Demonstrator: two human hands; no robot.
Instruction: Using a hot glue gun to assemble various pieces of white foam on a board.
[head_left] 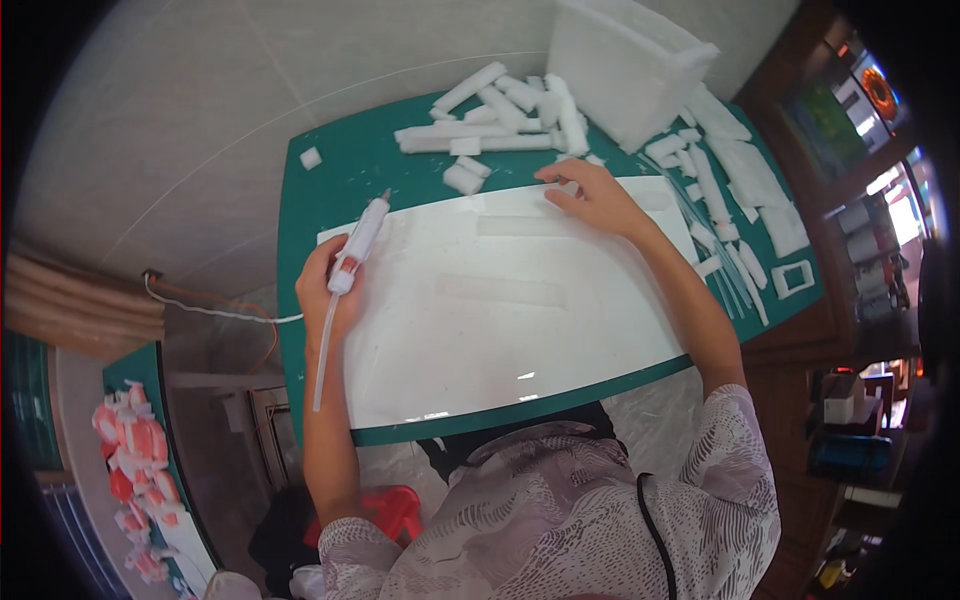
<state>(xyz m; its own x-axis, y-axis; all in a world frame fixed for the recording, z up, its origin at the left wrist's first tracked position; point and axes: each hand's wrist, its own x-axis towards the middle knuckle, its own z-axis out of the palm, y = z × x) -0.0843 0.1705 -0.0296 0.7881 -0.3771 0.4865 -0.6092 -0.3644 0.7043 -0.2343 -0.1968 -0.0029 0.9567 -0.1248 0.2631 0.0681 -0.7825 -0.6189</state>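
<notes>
My left hand (316, 285) is wrapped round a white glue gun (364, 235) at the board's left edge. Its nozzle points away from me, and a long translucent glue stick (324, 350) trails from its back end. Over the far side of the glossy white board (450, 350) hovers my right hand (598, 200), thumb and fingers apart, with nothing visible in it. Just beyond its fingertips lies a pile of white foam pieces (500, 110). Two faint pale strips, a far one (520, 226) and a nearer one (500, 291), show on the board.
A tall translucent white bin (635, 75) stands at the back of the green table (345, 130). Foam offcuts and thin clear sticks (735, 285) lie along the right side. A white cord (220, 313) runs in from the left. Below is a red stool (395, 510).
</notes>
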